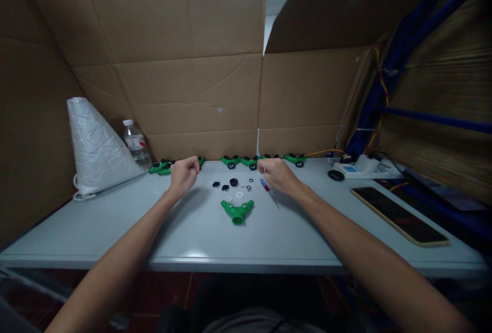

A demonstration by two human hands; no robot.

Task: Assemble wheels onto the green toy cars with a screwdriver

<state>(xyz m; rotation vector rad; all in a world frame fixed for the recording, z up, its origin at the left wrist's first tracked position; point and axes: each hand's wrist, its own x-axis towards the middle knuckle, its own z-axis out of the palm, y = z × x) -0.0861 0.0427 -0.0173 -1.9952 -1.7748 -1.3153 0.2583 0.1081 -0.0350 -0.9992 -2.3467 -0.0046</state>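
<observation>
My left hand is curled into a fist over the far left part of the table, with green Y-shaped fittings behind it. My right hand is also a fist, just above a small screwdriver with a red and blue handle. Nothing shows in either fist. Between and below the hands lies a green Y-shaped hose splitter body, its wide round opening towards me. Beyond it are a black ring-shaped cap, two small black knobs, white washers and small black O-rings.
Several green splitters with black parts line the cardboard wall. A silver-white bag and a water bottle stand left. At right are a phone, a power strip and a black round item.
</observation>
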